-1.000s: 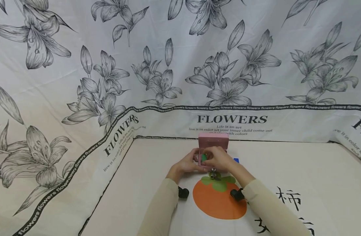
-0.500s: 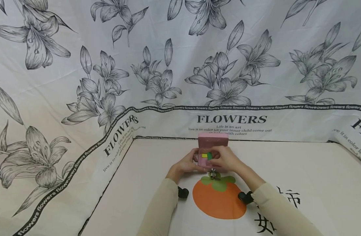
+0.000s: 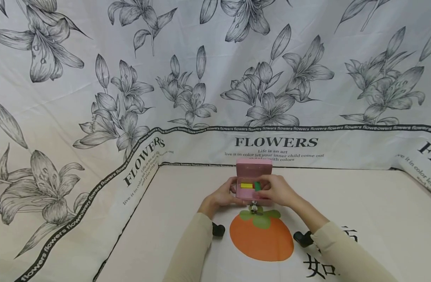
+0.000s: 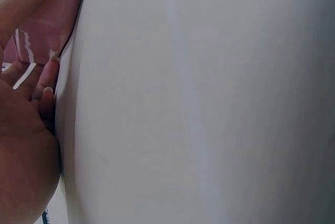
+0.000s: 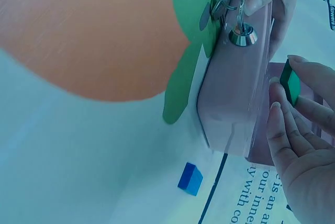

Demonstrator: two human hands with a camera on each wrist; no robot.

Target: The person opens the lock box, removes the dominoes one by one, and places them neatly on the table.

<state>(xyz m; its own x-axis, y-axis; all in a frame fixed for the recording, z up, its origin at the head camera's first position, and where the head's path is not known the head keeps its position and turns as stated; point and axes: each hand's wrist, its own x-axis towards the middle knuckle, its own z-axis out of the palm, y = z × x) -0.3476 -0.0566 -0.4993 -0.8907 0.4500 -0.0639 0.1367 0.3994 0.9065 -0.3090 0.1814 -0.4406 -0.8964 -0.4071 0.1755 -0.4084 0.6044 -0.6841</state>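
A pink box [image 3: 254, 169] stands with its lid raised near the back of the table. My left hand [image 3: 223, 193] grips its left side, the thumb at the front and the fingers bent at the side wall [image 4: 44, 30]. Between thumb and fingers, my right hand [image 3: 276, 190] pinches a green block [image 5: 290, 84] at the box's right side. Inside the box lies a yellow block [image 3: 246, 185]; the fingers cover the right part of the interior. A silver lock [image 5: 243, 35] with keys [image 5: 225, 5] sits on the front wall.
On the cloth to the right of the box lies a blue block [image 5: 190, 179]. A printed orange persimmon [image 3: 261, 239] marks the cloth before the box. Behind rises a flower-printed curtain [image 3: 201, 105].
My right hand has moved rightward across the box with the green block in its pinch, uncovering the yellow block inside. The left hand and the box have stayed put.
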